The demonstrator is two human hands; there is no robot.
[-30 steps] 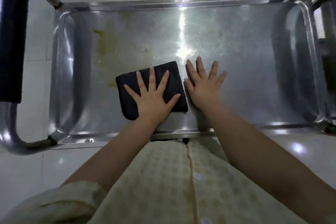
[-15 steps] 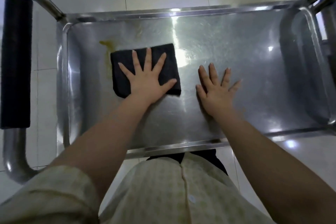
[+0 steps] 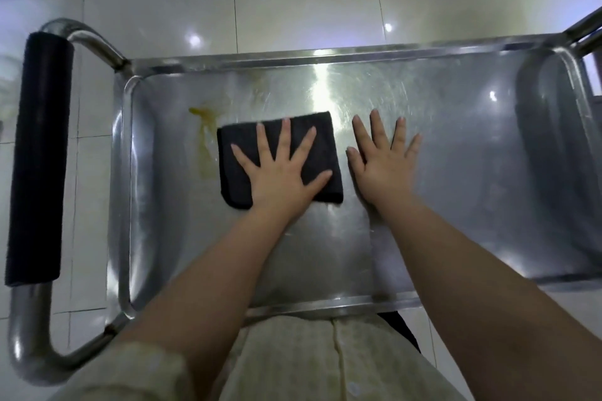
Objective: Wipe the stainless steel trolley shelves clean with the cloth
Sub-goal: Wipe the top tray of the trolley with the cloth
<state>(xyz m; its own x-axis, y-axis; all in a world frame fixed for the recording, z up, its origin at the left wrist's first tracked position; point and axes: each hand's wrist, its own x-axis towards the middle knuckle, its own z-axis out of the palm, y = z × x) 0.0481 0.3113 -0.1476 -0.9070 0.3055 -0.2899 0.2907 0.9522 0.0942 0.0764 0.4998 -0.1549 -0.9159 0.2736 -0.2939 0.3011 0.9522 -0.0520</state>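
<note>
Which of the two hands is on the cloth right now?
The left hand, fingers spread flat on the black cloth. The right hand lies on the bare shelf beside it.

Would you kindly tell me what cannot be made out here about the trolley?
Head view:
Lower shelves: hidden beneath the top shelf.
Steel under the black cloth: covered by it and the left hand.
Trolley's right end: cut off by the frame edge.
</note>
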